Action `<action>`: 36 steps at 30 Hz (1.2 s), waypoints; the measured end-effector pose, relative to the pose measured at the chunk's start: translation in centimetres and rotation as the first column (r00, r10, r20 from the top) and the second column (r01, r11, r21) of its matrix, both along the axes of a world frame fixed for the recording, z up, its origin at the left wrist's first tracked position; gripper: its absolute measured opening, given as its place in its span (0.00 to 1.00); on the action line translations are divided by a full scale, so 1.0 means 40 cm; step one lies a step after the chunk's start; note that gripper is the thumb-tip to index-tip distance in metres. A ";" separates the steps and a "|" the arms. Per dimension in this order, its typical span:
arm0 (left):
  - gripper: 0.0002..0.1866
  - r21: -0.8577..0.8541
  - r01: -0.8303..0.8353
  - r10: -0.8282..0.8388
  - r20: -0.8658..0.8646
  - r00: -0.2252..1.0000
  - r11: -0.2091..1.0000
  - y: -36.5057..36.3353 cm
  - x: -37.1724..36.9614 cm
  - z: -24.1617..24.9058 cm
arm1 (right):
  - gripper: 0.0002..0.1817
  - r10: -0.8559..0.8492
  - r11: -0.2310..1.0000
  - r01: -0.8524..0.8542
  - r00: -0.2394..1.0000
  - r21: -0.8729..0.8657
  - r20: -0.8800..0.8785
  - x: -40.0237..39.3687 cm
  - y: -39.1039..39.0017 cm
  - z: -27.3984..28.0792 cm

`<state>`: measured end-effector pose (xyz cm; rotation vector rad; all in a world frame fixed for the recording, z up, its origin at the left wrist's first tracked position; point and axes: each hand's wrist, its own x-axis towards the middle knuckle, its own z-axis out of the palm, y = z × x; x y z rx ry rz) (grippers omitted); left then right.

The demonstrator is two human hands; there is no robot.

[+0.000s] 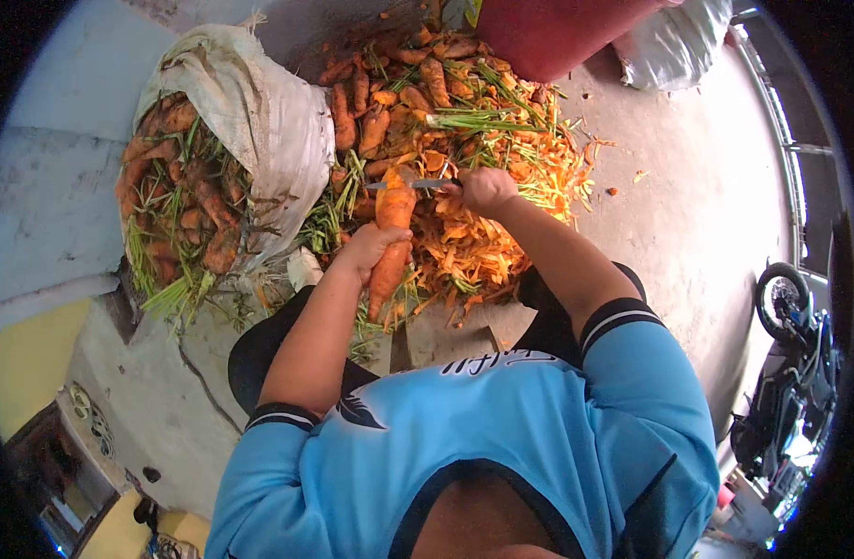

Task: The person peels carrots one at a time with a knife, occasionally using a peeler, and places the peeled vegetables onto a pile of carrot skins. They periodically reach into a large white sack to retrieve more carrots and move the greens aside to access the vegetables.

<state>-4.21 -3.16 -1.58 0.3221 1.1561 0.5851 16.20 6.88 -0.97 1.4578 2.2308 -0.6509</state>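
Note:
My left hand (pixel 373 250) is closed round the middle of a large carrot (pixel 396 211), whose thin tip points down toward me. In my right hand (pixel 488 191) is the handle of a knife (pixel 430 184). Its blade lies across the carrot's thick upper end, where paler orange flesh shows. Under and beyond both hands spreads a heap of orange peelings (pixel 464 244), with green stalks (pixel 487 122) mixed in. Several whole carrots (pixel 375 130) rest on the far left part of the heap.
A white sack (pixel 287 140) lies on its side at the left, its mouth full of carrots (pixel 203 200) and stalks. Behind the heap stands a red container (pixel 553 33), with a pale plastic bag (pixel 676 42) beside it. A motorbike (pixel 788 373) is at far right.

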 end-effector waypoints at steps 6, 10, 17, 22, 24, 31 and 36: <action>0.13 0.072 0.107 -0.105 -0.034 0.994 0.992 -0.011 0.008 0.011 | 0.29 0.125 0.992 -0.126 0.991 0.002 0.044 -0.055 -0.034 0.014; 0.13 0.033 0.064 -0.061 -0.099 0.993 0.997 -0.012 -0.009 0.012 | 0.28 0.041 0.998 -0.043 0.998 0.044 0.037 0.049 0.018 -0.023; 0.12 -0.064 0.001 -0.004 -0.042 0.999 0.998 -0.005 -0.029 0.000 | 0.26 0.061 0.996 -0.057 0.997 -0.071 0.050 -0.008 -0.013 0.028; 0.14 -0.007 0.073 -0.072 0.060 0.996 0.997 -0.004 0.001 -0.003 | 0.25 0.085 0.991 -0.072 0.991 -0.116 0.107 0.008 0.021 0.002; 0.14 -0.046 0.049 -0.049 0.012 0.999 0.998 -0.008 -0.017 0.008 | 0.26 -0.050 0.996 0.063 0.976 -0.057 0.212 0.077 0.037 -0.004; 0.13 0.082 0.146 -0.151 0.060 0.987 0.986 -0.026 0.020 -0.017 | 0.22 -0.017 0.978 -0.015 0.989 0.209 0.147 0.126 0.052 -0.047; 0.13 0.054 0.128 -0.128 0.001 0.992 0.990 -0.011 0.007 -0.012 | 0.22 0.065 0.995 -0.072 0.992 -0.063 -0.106 0.004 -0.062 0.061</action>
